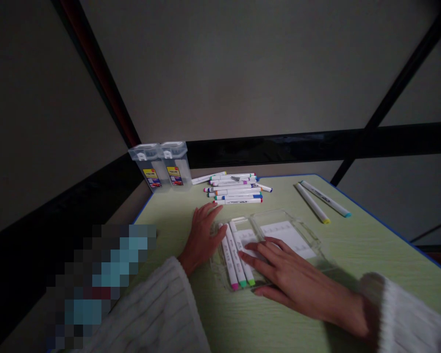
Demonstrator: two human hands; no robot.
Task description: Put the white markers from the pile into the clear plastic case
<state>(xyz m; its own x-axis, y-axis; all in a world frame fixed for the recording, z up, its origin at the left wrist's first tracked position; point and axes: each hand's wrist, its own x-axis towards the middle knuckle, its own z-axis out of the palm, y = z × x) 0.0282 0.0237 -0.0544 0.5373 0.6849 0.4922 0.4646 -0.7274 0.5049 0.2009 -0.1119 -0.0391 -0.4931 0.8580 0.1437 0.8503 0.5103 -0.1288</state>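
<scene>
A clear plastic case [255, 226] lies opened flat on the table, with white printed paper [288, 239] in its right half. Three white markers, a pink-ended marker [229, 260], a teal-ended marker [236, 260] and a green-ended marker [244, 257], lie side by side in the left half. My left hand [204, 233] rests at the case's left edge, fingers apart, its thumb at the pink-ended marker. Over the case, my right hand [282, 272] is spread with fingertips by the green-ended marker. Neither hand is wrapped around anything.
Several white markers [237, 189] lie in a heap at the back. Two clear lidded boxes [178, 169] stand at the back left corner. On the right lie a yellow-ended marker [312, 202] and a blue-ended marker [327, 198]. A wall [242, 73] rises behind the table [375, 245].
</scene>
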